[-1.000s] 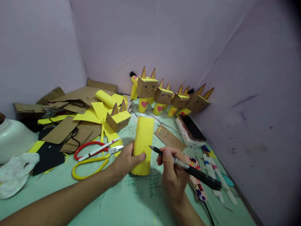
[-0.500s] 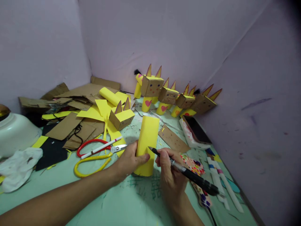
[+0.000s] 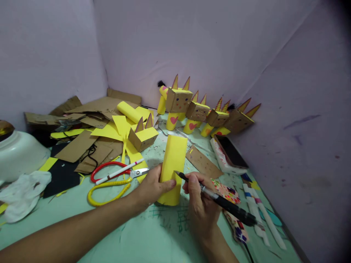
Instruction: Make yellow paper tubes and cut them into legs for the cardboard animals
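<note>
A flattened yellow paper tube (image 3: pixel 172 164) lies on the green table (image 3: pixel 142 237) in front of me. My left hand (image 3: pixel 153 186) is closed around its lower left side, thumb across the front. My right hand (image 3: pixel 200 204) grips a black pen-like tool (image 3: pixel 222 202) with a cord. The tool's tip touches the tube's right side near my left thumb.
Red and yellow scissors (image 3: pixel 109 180) and a white marker (image 3: pixel 119 171) lie left of the tube. Cardboard and yellow paper scraps (image 3: pixel 87 138) pile up behind. Several cardboard-headed yellow figures (image 3: pixel 197 113) stand by the wall. A white tray (image 3: pixel 229 155), markers (image 3: pixel 260 215), a white bowl (image 3: pixel 19 153) and a cloth (image 3: pixel 22 193) surround them.
The pen tip has moved in from just right of the tube until it touches the yellow paper. My left hand keeps its grip. The view has shifted slightly.
</note>
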A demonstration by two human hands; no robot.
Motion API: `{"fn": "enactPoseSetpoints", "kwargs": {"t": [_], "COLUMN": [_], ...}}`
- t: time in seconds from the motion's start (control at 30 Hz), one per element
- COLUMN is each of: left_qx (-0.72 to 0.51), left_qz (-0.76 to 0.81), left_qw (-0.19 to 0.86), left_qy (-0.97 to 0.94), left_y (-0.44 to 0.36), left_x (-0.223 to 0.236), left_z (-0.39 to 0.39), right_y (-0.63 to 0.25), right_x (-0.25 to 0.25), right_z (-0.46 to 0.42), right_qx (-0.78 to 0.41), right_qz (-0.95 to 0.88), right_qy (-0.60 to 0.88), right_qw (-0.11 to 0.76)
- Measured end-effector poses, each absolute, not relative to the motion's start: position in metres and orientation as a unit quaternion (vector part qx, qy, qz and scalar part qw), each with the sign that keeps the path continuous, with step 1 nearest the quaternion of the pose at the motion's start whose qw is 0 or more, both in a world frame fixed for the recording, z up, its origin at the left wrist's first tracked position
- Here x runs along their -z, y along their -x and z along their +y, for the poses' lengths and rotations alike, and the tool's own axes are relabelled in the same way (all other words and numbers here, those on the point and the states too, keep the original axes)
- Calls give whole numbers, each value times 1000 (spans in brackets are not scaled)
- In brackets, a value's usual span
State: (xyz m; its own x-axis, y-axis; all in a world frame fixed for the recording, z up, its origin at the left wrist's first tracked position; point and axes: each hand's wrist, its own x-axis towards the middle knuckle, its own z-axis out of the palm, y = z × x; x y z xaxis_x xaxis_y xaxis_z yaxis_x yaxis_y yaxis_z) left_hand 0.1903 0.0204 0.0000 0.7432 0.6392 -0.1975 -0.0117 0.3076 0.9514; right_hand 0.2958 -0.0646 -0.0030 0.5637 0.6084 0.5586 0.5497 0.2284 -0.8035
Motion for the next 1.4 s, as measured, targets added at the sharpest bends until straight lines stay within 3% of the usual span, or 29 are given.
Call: {"fn": "enactPoseSetpoints", "kwargs": {"t": [0.47,1.13,1.4], "left_qx": [-220,-213,-217], "left_qz": [283,271,274], "left_qw": [754,768,762], "left_qy": [-550,-540,-545], "left_y": [-189,-189,-188], "left_x": [3,3,7], "left_z": [21,21,21], "right_y": [-303,-298,-302], "right_x": [-3,5,-3], "right_z": [-68,-68,-68], "right_qx": [7,-61,-15], "right_qz": [-419,-443,-424], "right_qy": [644,623,648], "right_qw": [640,642,633]}}
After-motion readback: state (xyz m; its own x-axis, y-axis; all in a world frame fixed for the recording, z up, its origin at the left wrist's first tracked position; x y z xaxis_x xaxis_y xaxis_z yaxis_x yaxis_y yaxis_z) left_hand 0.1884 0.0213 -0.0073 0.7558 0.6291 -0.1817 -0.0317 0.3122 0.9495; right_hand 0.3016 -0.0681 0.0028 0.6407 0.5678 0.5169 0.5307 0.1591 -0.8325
